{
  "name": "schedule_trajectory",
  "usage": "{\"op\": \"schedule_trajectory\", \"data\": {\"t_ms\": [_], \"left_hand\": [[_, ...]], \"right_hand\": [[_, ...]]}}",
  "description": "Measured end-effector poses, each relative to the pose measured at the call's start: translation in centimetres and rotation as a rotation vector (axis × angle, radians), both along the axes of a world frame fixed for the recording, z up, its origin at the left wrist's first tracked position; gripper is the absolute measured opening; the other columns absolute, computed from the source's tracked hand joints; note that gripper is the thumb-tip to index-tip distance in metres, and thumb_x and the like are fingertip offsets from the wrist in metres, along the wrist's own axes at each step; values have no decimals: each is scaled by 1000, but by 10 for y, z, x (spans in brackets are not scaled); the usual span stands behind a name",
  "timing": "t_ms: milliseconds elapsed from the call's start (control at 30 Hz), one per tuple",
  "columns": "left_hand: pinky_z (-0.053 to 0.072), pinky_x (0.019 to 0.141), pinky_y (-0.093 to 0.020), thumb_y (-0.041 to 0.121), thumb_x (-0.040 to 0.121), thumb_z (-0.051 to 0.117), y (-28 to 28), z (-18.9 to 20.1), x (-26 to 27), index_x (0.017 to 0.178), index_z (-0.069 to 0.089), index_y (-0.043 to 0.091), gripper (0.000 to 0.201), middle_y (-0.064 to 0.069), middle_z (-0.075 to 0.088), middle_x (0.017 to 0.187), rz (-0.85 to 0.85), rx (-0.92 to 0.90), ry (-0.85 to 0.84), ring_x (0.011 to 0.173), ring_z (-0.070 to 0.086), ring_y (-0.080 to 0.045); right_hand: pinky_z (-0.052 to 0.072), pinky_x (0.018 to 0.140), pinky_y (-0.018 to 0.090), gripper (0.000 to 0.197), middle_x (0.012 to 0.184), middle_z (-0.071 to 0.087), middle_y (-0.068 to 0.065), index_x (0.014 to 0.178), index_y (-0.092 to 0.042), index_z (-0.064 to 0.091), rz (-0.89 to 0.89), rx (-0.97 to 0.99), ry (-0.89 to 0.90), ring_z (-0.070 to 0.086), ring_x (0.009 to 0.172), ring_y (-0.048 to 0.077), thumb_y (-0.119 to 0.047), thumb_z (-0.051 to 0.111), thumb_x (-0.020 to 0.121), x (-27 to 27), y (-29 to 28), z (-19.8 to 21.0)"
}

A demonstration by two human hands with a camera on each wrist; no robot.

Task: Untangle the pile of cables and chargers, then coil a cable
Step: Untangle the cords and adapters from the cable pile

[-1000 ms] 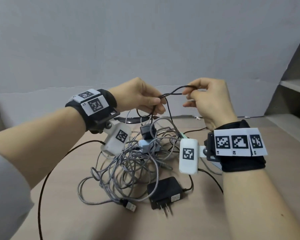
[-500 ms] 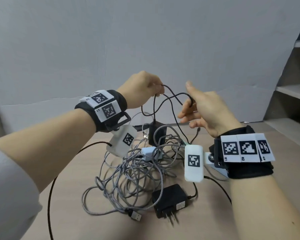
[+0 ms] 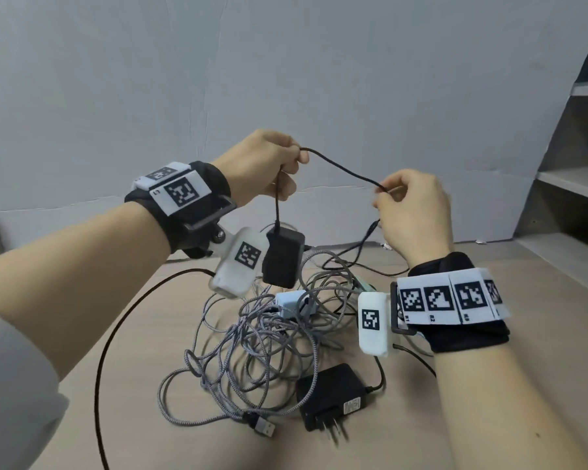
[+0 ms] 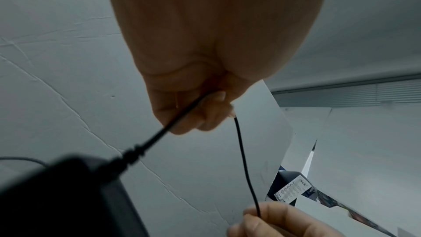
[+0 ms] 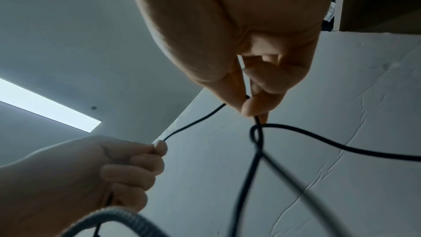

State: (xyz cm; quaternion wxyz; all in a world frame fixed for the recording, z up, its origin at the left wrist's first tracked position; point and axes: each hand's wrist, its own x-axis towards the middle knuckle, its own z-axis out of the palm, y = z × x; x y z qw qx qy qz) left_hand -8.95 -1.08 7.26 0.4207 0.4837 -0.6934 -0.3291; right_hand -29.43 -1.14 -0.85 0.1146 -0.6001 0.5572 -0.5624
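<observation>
Since the pile is only part sorted, most of it lies on the table (image 3: 123,368), nearest first: a black plug adapter w/ prongs (image 3: 331,396) pointing at the viewer, a silver USB plug (image 3: 263,428) just beside it, then the grey braided cables (image 3: 252,340) looped over each other w/ a small white charger (image 3: 291,302) sitting in the knot.

Above that, both hands are raised, prob. so the hanging weight shows which strand is which. The right hand (image 3: 413,212) is curled, thumb and forefinger pinching the thin black cable (image 3: 345,171); below the pinch the cable crosses itself in a small loop (right wrist view), and its barrel-plug end dangles by the palm. The left hand (image 3: 263,164), higher and farther, is a loose fist gripping the same cable near its other end, so the black charger brick (image 3: 282,257) hangs clear of the pile, just touching nothing I can make out. Between the hands the cable sags in a shallow curve, not taut.

The cable is thin, matte black, w/ a ribbed strain relief at the brick; looks nearly free of the grey tangle, though the crossing by the right hand prob. needs undoing before coiling.
</observation>
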Motion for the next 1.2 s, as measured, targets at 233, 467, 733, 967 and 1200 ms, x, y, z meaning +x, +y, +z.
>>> {"op": "schedule_trajectory", "data": {"t_ms": [233, 467, 733, 967, 1200], "left_hand": [[20, 41, -19, 11, 106, 33, -11, -8, -3, 81, 53, 14, 33, 2, 34, 65, 186, -21, 25, 39, 25, -8], [19, 43, -21, 31, 101, 54, -9, -10, 1, 91, 57, 11, 23, 0, 34, 66, 179, -18, -125, 48, 24, -14], [46, 65, -20, 48, 86, 73, -3, -22, -17, 128, 55, 22, 53, 6, 58, 85, -16, -200, -541, 72, 57, -4], [44, 74, -26, 44, 94, 67, -5, -22, -11, 106, 72, 24, 24, 9, 65, 95, -138, -202, -781, 80, 56, -7], [29, 46, -18, 50, 99, 54, -5, -23, -8, 78, 68, 20, 39, 6, 41, 59, -73, -162, -782, 45, 36, -7]], "right_hand": [[49, 79, 34, 13, 94, 69, 11, 91, -17, 65, -113, 191, 167, 62, 84, 34, -18, 52, 93, -9, -2, -7], [36, 90, 40, 24, 104, 73, 5, 112, -26, 73, -82, -43, 269, 50, 111, 37, -27, 51, 103, -10, 4, 3], [45, 82, 32, 25, 93, 71, 0, 108, -29, 77, 300, -50, 374, 57, 96, 21, -22, 55, 101, 10, 9, 3], [35, 66, 27, 20, 76, 59, 1, 90, -22, 77, 400, -48, 463, 49, 77, 12, -16, 59, 96, 12, 13, 3], [37, 67, 20, 32, 79, 52, -3, 93, -31, 64, 400, -10, 389, 49, 75, 9, -2, 56, 81, 14, 16, 3]]}}
